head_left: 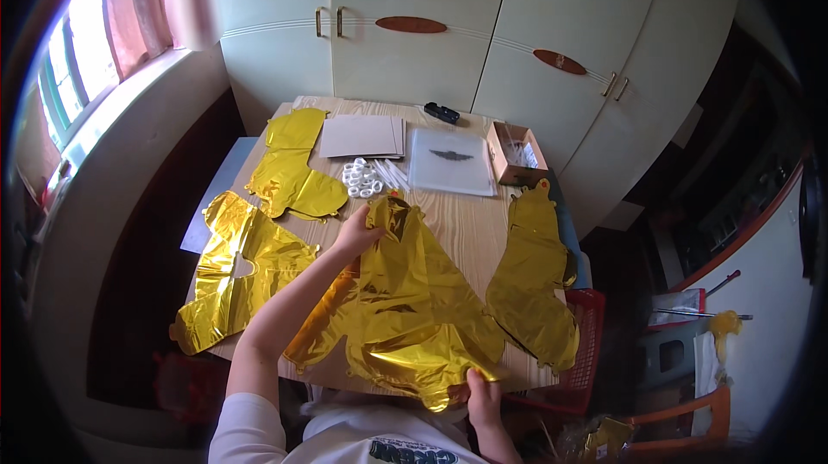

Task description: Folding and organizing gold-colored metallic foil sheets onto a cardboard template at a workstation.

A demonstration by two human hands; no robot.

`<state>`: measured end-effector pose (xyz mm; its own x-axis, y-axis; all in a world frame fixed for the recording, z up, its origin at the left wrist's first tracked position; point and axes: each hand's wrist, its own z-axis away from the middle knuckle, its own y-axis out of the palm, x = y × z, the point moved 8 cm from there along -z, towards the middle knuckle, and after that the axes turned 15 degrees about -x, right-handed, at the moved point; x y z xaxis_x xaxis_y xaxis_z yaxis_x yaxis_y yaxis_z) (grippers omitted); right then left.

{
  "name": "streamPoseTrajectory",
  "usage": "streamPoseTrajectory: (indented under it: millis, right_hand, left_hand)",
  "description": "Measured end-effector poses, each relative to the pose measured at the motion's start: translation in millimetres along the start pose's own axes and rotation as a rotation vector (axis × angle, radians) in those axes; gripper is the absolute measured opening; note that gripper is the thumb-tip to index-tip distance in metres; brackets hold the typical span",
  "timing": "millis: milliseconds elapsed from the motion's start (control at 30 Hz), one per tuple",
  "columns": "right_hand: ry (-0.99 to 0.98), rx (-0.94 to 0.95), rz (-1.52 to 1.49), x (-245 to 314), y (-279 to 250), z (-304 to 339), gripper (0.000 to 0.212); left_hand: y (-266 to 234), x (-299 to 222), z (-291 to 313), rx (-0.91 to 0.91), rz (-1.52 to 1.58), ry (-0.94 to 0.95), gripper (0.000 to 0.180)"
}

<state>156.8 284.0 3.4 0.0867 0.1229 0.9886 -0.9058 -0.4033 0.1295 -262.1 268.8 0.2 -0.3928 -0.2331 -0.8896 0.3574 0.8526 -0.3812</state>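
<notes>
So that it is presumably kept spread, an uninflated gold foil balloon (414, 283) is held between left fingers (374, 232) and right fingers (475, 379), both pinching its edges.

Gold foil shapes (289, 166) on wooden table (453, 227)

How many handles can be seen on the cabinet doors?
4. The first handle and second handle are side by side toward the left; the third handle and fourth handle are side by side toward the right.
</notes>
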Motion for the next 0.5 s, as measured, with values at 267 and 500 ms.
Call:
streamPoseTrajectory:
  millis: [267, 500]
  right_hand:
    - [-0.119, 0.067, 0.231, -8, 1, 3, 0.022]
    - [-0.233, 0.068, 0.307, -15, 2, 6, 0.021]
  left_hand:
    - [0, -31, -3, 0.026, -0.320, 0.073, 0.082]
    - [3, -48, 43, 0.166, -0.780, 0.528, 0.090]
